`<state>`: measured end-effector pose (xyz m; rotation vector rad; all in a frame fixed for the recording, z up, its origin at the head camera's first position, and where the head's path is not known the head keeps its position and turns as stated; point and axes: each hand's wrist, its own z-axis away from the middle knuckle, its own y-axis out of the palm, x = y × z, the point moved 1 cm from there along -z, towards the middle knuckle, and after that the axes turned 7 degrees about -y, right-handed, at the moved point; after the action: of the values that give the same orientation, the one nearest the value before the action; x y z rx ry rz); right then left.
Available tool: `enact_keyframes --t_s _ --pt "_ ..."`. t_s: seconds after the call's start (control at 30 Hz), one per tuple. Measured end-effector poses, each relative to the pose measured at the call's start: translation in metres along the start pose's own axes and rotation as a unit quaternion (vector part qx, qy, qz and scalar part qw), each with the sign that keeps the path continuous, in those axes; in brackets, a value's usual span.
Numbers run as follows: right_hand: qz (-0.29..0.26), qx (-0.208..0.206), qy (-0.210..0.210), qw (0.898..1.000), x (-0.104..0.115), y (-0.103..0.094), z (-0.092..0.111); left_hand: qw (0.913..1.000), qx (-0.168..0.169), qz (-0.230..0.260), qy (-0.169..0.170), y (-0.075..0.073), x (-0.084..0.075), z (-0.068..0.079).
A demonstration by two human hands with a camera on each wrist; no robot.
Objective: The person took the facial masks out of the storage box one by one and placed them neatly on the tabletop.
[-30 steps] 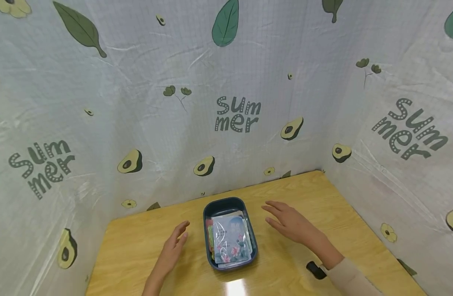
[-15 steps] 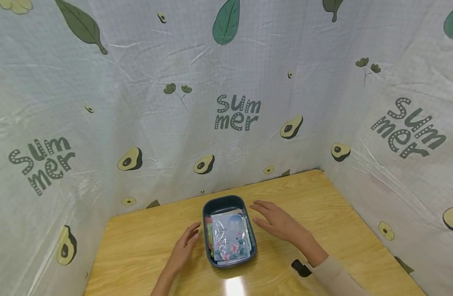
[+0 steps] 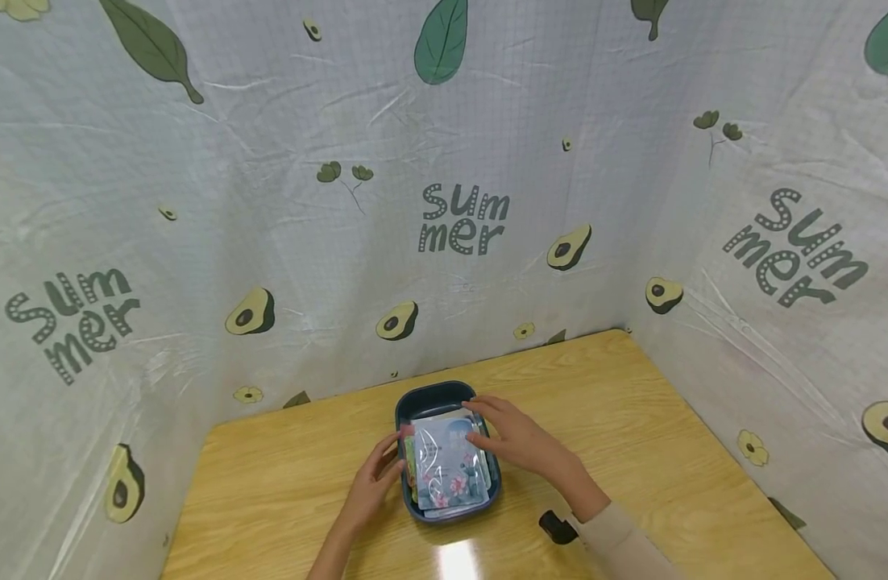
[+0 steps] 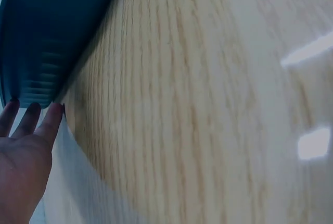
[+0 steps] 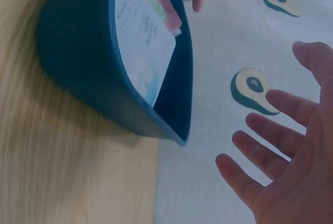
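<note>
Head view: we see a blue bin on the table, its raised walls likely there to corral the packets, with the left hand at the bin's eight o'clock and the right hand over its two-o'clock rim, both loose-fingered, gripping nothing.

Wood bench, 6 o'clock; white sheet, 12, with leaf print; "summer" prints at 9 and 3.
</note>
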<state>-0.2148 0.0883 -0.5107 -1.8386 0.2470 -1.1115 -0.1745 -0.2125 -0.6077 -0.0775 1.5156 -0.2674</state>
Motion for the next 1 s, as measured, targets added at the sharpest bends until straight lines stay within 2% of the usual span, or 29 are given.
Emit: enact_keyframes --t_s 0.37,0.6,0.83,1.0 --pt "-0.019 -0.006 0.000 1.000 0.001 0.009 -0.010 0.9996 -0.006 0.000 -0.028 0.004 0.007 -0.001" --pt "-0.040 -0.016 0.024 0.999 0.002 0.019 -0.016 0.9999 -0.009 -0.001 -0.007 0.005 0.011 -0.001" --pt "-0.074 -0.009 0.026 0.997 0.007 0.033 -0.018 0.9997 -0.014 -0.001 -0.018 0.006 0.013 0.002" --pt "-0.076 -0.008 0.062 0.995 0.011 0.043 -0.021 0.9998 -0.014 -0.002 -0.017 0.007 0.013 -0.002"
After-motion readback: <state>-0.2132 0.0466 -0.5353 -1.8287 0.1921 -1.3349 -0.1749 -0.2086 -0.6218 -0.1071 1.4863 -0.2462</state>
